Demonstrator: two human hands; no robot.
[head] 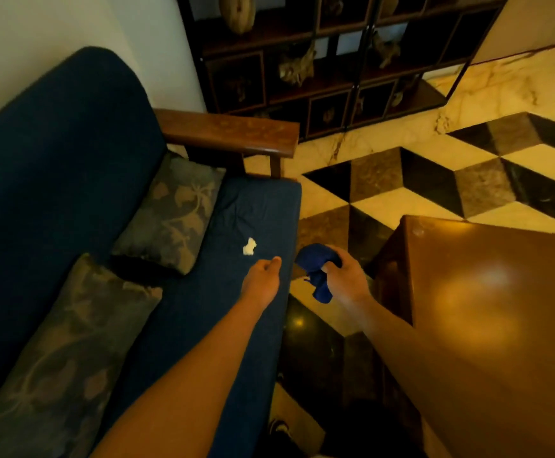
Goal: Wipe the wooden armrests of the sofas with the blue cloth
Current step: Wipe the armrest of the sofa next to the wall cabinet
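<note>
Here, the right hand (345, 276) has its grip closed around a bunched dark-blue cloth (315, 269), which bulges above the fingers and hangs below the palm, held in the air over the patterned floor between the sofa's front edge and a glossy brown wooden worktop (487, 309). The left hand (262, 279) hovers just above the seat of the navy-blue upholstered sofa (54, 153), fingers curled in loosely with nothing in them, close to a small white crumpled scrap (249, 246) lying on the cushion. The dark polished wooden armrest (229, 130) at the far end of the sofa stands well apart from the cloth. Two grey floral-patterned cushions (170, 213) lean against the backrest. Beyond the armrest stands a dark wooden display shelf (319, 61) with pale ornaments in its compartments. The floor (434, 180) is black, brown and cream marble in a cube pattern. No writing or brand mark is legible anywhere.
</note>
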